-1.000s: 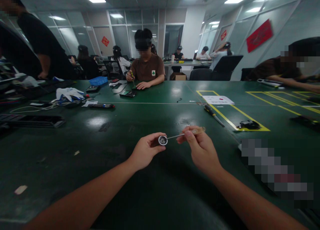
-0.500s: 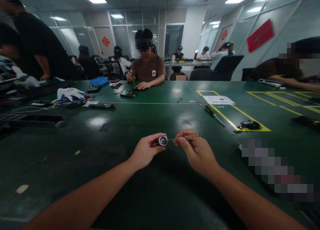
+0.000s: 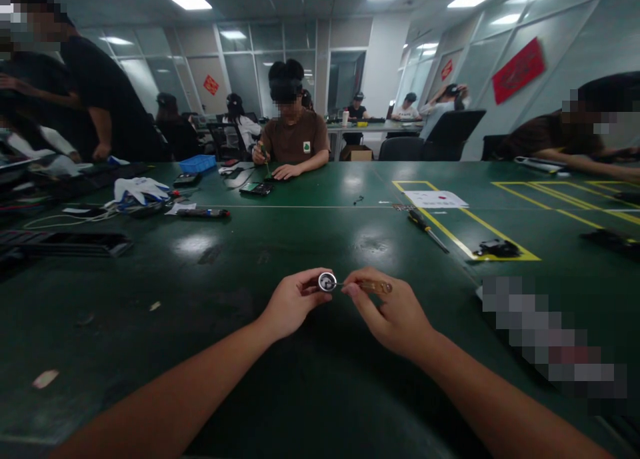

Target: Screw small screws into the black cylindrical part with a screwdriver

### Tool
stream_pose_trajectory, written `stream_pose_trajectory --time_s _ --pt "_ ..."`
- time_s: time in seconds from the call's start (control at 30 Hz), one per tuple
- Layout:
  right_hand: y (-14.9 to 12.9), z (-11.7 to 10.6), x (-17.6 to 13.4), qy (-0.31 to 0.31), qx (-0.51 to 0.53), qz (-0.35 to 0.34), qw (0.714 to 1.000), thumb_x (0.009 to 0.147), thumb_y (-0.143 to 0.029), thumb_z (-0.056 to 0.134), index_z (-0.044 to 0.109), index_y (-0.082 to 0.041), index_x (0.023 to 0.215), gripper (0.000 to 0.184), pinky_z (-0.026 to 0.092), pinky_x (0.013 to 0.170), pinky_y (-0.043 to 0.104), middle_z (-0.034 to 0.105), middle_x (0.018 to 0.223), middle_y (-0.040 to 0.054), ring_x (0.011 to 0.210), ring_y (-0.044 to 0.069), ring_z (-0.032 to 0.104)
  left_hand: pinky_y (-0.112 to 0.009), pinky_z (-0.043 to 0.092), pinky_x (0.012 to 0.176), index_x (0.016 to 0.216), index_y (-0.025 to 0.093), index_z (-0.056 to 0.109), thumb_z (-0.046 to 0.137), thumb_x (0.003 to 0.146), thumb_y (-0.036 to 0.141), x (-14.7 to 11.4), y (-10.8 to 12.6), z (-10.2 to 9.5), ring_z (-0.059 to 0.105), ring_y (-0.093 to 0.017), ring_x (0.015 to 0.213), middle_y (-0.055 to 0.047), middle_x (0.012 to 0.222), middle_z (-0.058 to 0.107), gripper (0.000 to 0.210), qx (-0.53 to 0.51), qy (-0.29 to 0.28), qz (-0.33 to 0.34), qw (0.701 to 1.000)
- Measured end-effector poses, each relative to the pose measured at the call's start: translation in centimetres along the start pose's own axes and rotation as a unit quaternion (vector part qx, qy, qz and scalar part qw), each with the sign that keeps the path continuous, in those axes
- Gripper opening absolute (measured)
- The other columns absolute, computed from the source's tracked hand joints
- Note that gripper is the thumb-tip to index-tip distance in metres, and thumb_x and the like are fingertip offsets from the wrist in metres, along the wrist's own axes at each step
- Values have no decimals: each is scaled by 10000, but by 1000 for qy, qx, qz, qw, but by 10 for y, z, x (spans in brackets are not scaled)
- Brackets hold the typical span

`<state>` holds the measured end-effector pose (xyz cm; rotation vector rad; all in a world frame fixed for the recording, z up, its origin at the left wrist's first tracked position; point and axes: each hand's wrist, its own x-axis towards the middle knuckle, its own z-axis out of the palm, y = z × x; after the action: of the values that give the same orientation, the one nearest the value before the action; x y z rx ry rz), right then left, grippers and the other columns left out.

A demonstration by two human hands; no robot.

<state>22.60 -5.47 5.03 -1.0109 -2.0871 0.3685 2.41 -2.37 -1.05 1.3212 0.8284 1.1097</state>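
Between its fingertips and thumb my left hand grips a small round part with a shiny metal rim and a dark hollow inside. The rim's opening faces me; what the part belongs to I cannot make out. My right hand is closed around a screwdriver with an amber, see-through handle. Its thin shaft points left, and the tip lies at the opening of the round part. Both hands are held above the green table, in front of me.
A black and yellow screwdriver lies right of centre, beside a black part and a paper sheet. Far left are white gloves, a blue tray and a pen-like tool. A co-worker sits opposite.
My right hand and the screwdriver have shifted slightly left, and less of the shaft shows between hand and part. The handle has tilted downward. My left hand has hardly moved.
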Motion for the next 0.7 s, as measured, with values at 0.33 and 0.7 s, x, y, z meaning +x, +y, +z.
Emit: stream_pose_trajectory --time_s 0.33,0.7 --pt "20 13 10 72 378 247 889 878 -461 662 637 -179 898 284 556 683 326 710 746 38 672 175 670 -423 497 1032 1172 188 699 774 730 147 0 2 -1 677 -231 1079 -62 1140 736 450 47 -6 7 999" --pt "12 7 3 81 184 141 969 959 -430 581 663 -201 885 255 553 689 305 735 782 42 731 185 714 -424 498 1044 1163 189 699 779 721 131 0 1 -1 684 -228 1090 -56 1133 744 453 24 -2 2 1000"
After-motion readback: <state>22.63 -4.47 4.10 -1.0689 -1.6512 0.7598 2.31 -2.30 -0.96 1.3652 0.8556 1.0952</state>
